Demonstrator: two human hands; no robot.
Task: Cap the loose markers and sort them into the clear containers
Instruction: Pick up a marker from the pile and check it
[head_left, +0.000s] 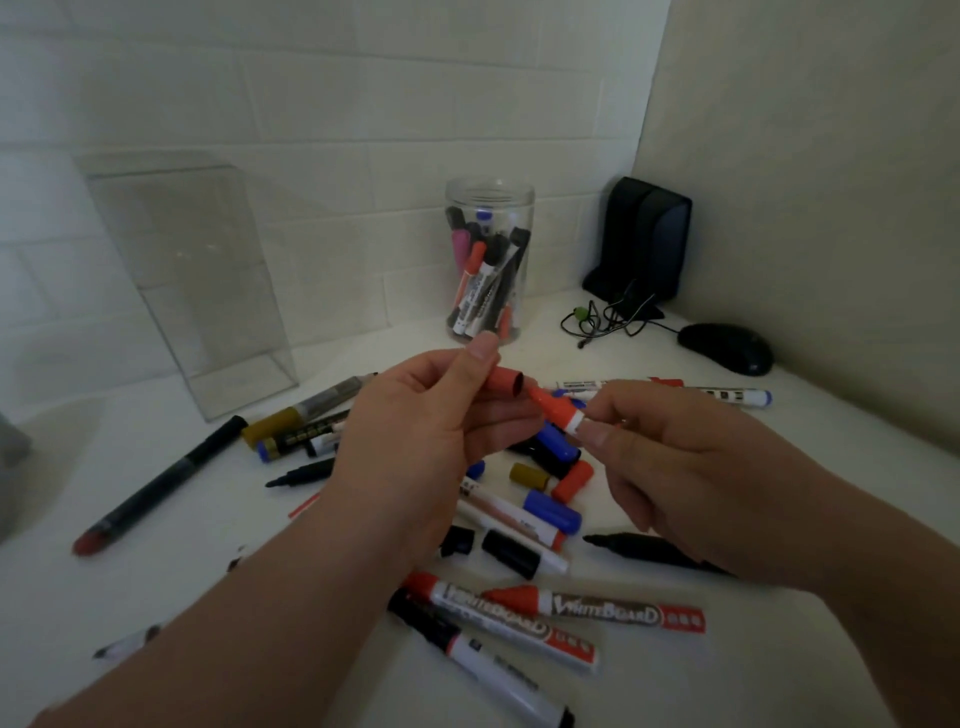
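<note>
Capping is in hand: a red cap (506, 383) is pinched in the curled fingers of the left hand (415, 436), mouth turned right, and a red marker (557, 410) is gripped in the fingers of the right hand (691, 478), both held above the counter (872, 519), before the jar (488, 260). The marker's long axis runs lower right to upper left, tip just at the cap's mouth. Next, tip and mouth must be aligned and pushed together

You see: red tubular plastic cap (506, 383) left | red-nosed plastic marker (557, 411), white collar, right | near: red-and-white whiteboard marker (605, 617), brown label band | blue plastic cap (553, 512), mustard plastic cap (530, 475) | far: clear round plastic jar (488, 205), pink, red, black inside | far right: black computer mouse (724, 348)
</note>
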